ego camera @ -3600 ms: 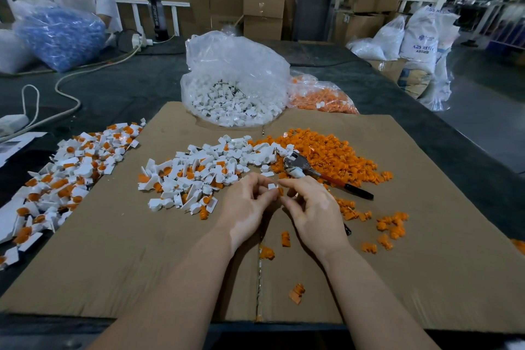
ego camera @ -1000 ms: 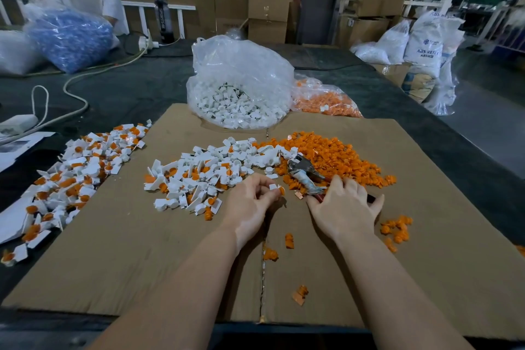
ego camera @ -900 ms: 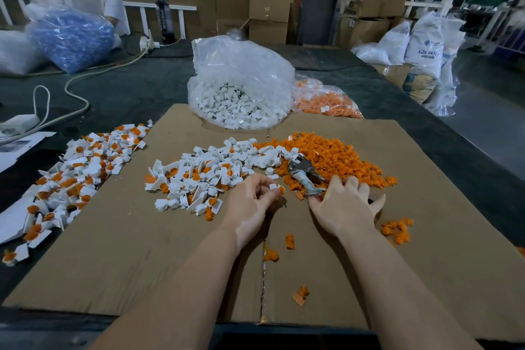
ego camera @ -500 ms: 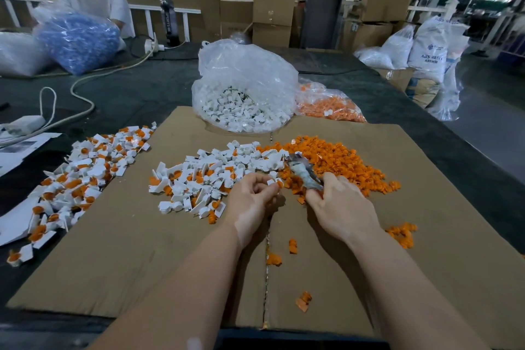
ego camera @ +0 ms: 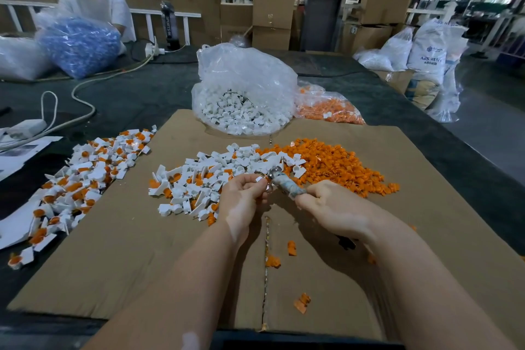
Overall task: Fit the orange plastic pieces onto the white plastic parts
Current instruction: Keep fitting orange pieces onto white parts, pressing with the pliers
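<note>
The left hand (ego camera: pixel 241 199) is pinching a white part (ego camera: pixel 260 179) while the right hand (ego camera: pixel 329 207) is gripping pliers (ego camera: pixel 285 186); squeezing squarely and gently should seat the orange piece.

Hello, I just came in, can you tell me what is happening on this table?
A person is assembling small plastic parts on a cardboard sheet. The left hand pinches a white part, while the right hand grips pliers whose tip meets that part. A heap of loose orange pieces lies to the right and a mixed white pile to the left. More fitted parts lie at far left.
</note>
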Demonstrator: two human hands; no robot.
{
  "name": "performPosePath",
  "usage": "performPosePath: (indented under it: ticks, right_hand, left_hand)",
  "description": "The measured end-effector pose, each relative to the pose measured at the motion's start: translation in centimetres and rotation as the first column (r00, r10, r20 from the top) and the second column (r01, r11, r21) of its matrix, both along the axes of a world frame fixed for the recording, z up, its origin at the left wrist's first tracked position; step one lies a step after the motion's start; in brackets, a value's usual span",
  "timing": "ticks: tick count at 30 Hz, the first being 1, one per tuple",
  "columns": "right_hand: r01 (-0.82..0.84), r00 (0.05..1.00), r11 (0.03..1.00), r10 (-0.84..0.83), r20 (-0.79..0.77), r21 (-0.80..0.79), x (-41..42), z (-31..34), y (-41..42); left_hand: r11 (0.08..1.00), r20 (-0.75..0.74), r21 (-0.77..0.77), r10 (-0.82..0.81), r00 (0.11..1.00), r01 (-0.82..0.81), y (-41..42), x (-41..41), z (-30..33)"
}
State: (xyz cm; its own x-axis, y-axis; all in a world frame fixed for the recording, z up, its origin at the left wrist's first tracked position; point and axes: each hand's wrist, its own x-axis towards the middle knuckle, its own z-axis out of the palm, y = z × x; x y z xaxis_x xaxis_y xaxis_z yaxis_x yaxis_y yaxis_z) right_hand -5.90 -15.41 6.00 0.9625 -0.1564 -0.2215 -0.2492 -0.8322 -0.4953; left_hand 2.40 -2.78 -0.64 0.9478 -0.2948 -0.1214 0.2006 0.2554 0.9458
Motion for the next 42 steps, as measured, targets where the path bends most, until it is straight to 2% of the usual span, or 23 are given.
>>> performPosePath:
  ticks: [12,15,19,29,35,38,40,42]
  right_hand:
    - [-0.039,0.997,0.998,0.042,-0.065,0.048,-0.3,0.6,0.7]
    - [-0.031,0.998,0.998,0.034,-0.049,0.055,-0.1,0.4,0.8]
    - [-0.005,1.000,0.999,0.004,-0.013,-0.051,0.4,-0.6,1.2]
    - [0.039,0.998,0.998,-0.037,0.041,-0.041,0.7,-1.9,1.5]
    - [0.073,0.991,0.991,-0.059,0.121,-0.111,0.4,-2.4,1.1]
    - [0.164,0.968,0.982,-0.142,0.205,-0.091,0.1,-2.6,0.2]
    - [0.252,0.939,0.955,-0.203,0.279,-0.155,0.2,-3.1,-0.5]
    - [0.332,0.909,0.903,-0.230,0.348,-0.271,0.3,-3.7,-1.4]
  left_hand:
    - [1.000,0.007,-0.011,0.015,1.000,-0.015,0.2,0.0,-0.1]
    - [1.000,0.014,-0.021,0.019,1.000,-0.018,0.2,0.1,0.0]
    - [1.000,-0.016,-0.028,0.000,1.000,0.000,0.4,0.2,-0.1]
    - [1.000,-0.011,-0.004,-0.016,1.000,0.016,0.6,0.0,0.1]
    - [1.000,-0.018,-0.014,-0.014,1.000,0.014,0.7,-0.1,0.1]
    - [1.000,0.003,-0.008,-0.005,1.000,0.005,0.6,-0.2,-0.1]
    - [0.999,0.061,0.030,0.009,0.998,-0.011,0.5,-0.5,-0.4]
    - [0.988,0.175,0.150,-0.003,0.984,-0.024,0.6,-0.7,-0.7]
